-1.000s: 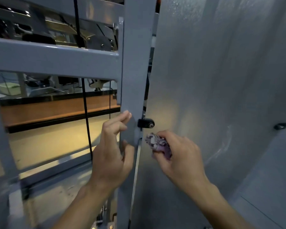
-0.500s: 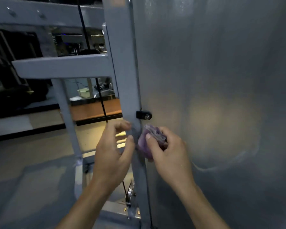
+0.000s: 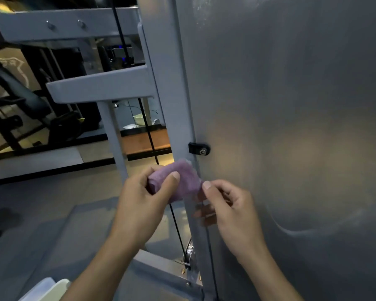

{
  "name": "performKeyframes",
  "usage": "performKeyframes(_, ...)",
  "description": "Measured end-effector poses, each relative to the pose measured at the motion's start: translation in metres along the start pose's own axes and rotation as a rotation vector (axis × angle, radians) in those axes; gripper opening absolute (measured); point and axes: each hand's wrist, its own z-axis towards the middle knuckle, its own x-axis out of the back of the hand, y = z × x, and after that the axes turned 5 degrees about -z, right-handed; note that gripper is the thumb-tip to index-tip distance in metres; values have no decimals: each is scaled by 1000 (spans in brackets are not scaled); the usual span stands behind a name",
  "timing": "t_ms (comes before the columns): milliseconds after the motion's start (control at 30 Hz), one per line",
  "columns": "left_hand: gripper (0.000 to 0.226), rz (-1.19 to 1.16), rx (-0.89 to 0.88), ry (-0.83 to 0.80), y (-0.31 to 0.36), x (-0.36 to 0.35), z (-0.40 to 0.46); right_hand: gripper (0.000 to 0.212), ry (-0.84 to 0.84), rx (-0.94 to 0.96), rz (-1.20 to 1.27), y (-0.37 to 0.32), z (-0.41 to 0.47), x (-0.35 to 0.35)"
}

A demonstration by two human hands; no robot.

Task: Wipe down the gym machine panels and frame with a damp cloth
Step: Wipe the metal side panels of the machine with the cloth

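A small purple cloth (image 3: 183,179) lies against the grey upright frame post (image 3: 167,83), just below a black bolt clip (image 3: 199,148). My left hand (image 3: 139,205) grips the cloth's left end, thumb on top and fingers curled behind. My right hand (image 3: 232,209) pinches the cloth's right edge with the thumb, its other fingers curled, in front of the large grey side panel (image 3: 291,105). The panel surface shows faint smears and a curved mark low down.
A grey crossbar (image 3: 100,85) juts left from the post. A black cable (image 3: 148,131) runs down behind it to a metal pulley (image 3: 189,250) near the base. Dark gym equipment (image 3: 20,101) stands at far left. A white object (image 3: 46,290) sits at the bottom left.
The cloth has passed from my right hand alone across to my left, which has let go of the post and now grips it. The view has shifted left and downward.
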Motion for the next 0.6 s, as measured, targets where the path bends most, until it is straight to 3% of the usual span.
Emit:
performKeyframes(167,23,68,-322,315,0,-3,22,18,210,247,-220,-6,6,1)
performKeyframes(300,19,252,-625,314,2,-30,29,22,327,375,-271,-22,15,-3)
performKeyframes(433,24,245,-654,202,-12,-50,22,22,354,370,-288,-23,21,-1)
performKeyframes(600,29,194,-533,145,-26,-44,10,17,328,298,-267,-24,15,-1)
